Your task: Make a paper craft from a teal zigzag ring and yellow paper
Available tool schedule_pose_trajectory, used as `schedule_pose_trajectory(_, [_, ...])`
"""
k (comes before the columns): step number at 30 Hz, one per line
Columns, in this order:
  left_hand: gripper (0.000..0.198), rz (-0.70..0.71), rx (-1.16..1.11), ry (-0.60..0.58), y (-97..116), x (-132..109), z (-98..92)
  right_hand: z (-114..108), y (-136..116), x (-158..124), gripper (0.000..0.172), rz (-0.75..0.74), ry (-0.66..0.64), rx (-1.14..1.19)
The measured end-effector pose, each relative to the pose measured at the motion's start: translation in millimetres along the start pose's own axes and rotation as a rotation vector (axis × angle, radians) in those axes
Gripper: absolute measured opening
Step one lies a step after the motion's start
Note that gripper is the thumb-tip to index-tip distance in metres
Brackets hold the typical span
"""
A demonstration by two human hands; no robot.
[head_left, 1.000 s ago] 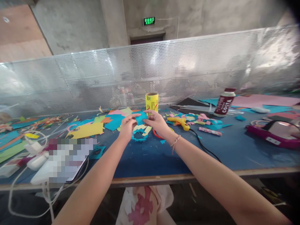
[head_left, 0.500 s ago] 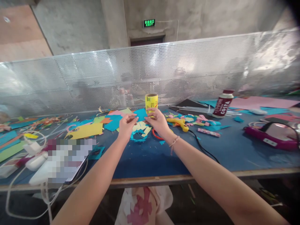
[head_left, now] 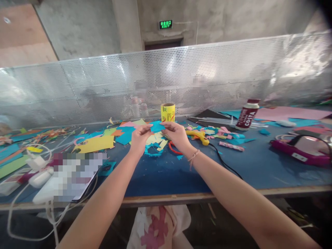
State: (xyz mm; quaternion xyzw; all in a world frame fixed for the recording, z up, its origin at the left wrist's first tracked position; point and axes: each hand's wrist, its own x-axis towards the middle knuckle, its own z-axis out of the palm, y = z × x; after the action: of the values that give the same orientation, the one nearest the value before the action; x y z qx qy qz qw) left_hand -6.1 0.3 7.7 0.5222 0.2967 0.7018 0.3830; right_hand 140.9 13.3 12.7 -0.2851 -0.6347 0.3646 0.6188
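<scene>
A small piece of blue paper (head_left: 157,127) is stretched between my two hands above the table. My left hand (head_left: 141,136) pinches its left edge between thumb and fingers. On the other side, my right hand (head_left: 176,134) pinches the right edge, fingertips closed on it. Below the hands lie pale yellow paper scraps (head_left: 155,139) and a jagged ring of blue paper bits (head_left: 153,150). A red ring-shaped thing (head_left: 174,148) sits beside my right wrist. Just behind the hands stands a yellow tape roll (head_left: 168,112).
Right of my hands lies a yellow glue gun (head_left: 198,136) with a black cord. Farther right are a Costa bottle (head_left: 248,116) and a purple device (head_left: 301,152). At left are a yellow sheet (head_left: 95,144), white cables and a phone-like device (head_left: 88,176). A perforated metal screen (head_left: 109,90) runs behind.
The blue paper has tipped flatter and looks shorter from top to bottom. My right fingers have shifted slightly along its edge; my left hand has barely moved.
</scene>
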Motion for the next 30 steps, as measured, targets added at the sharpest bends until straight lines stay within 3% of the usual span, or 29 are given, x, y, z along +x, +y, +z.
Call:
schedule_pose_trajectory(8, [0.016,0.034,0.011,0.014,-1,-3,2.4,2,-5,-4,0.012,-0.012,0.066,0.039])
schedule_pose_trajectory(30, [0.018,0.127,-0.016,0.115,10,-18,16.0,19,-11,-19,0.007,-0.134,0.155,0.117])
